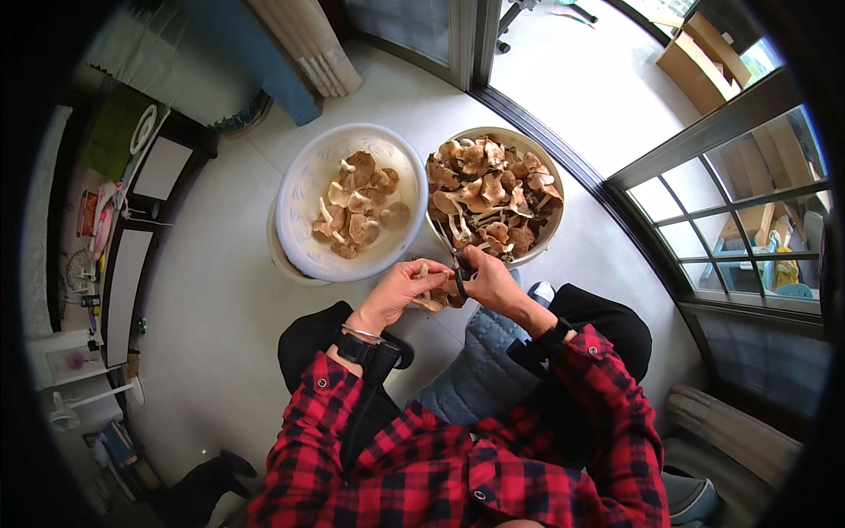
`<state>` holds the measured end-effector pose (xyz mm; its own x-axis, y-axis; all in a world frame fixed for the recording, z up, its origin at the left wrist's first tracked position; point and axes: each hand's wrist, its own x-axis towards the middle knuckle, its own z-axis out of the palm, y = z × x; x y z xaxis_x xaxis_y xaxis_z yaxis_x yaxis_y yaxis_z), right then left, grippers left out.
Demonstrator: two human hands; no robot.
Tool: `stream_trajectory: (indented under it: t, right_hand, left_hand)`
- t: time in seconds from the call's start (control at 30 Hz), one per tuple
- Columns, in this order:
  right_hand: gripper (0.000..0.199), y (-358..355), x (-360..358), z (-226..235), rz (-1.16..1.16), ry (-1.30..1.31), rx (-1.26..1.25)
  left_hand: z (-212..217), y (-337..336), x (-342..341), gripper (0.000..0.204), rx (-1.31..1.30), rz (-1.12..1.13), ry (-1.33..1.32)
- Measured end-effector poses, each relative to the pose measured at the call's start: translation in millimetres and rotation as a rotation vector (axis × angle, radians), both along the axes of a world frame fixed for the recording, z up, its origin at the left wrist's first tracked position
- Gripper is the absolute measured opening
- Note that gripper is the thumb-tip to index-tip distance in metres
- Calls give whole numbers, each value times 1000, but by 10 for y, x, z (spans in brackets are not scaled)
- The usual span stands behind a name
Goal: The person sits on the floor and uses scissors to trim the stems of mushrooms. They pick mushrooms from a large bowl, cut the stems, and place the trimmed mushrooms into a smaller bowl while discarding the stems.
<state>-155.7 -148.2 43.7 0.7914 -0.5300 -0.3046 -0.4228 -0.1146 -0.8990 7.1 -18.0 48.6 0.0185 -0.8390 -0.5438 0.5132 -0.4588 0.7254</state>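
Observation:
My left hand [398, 289] holds a brown mushroom [431, 300] by its underside, just in front of my knees. My right hand [489, 280] grips black-handled scissors [459, 268], whose blades point up toward the bowls and touch the mushroom's stem. Both hands meet close together. Beyond them a white basin [304, 189] holds a few trimmed mushrooms [356, 204]. To its right a beige basin [546, 233] is heaped with several brown mushrooms [488, 195].
Pale tiled floor [220, 299] surrounds both basins. A sliding door track and glass panes [704, 220] run along the right. Dark shelving [132, 238] with small items lines the left. A blue-grey quilted cushion [480, 370] lies between my legs.

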Motion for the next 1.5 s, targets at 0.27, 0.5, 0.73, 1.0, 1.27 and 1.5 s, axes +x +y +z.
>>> stream_trajectory:
  t: [0.27, 0.5, 0.73, 1.0, 1.27, 1.5]
  right_hand:
    - [39, -100, -20, 88, -25, -30, 161]
    - [31, -308, -119, 160, -51, -130, 291]
    - [21, -415, -170, 192, -254, -217, 914]
    - [18, -425, -141, 36, -279, -278, 1213]
    - [14, -437, -119, 44, -184, -249, 1301]
    - [22, -316, -97, 6, -186, -186, 1067]
  left_hand:
    - [214, -34, -51, 27, -49, 14, -107]
    - [172, 148, 51, 37, -9, 416, 305]
    - [20, 222, 20, 41, -82, 713, 1010]
    - [99, 191, -96, 39, -86, 622, 919]
    - [296, 121, -153, 27, -186, 204, 596]
    - [252, 81, -245, 38, -187, 217, 675]
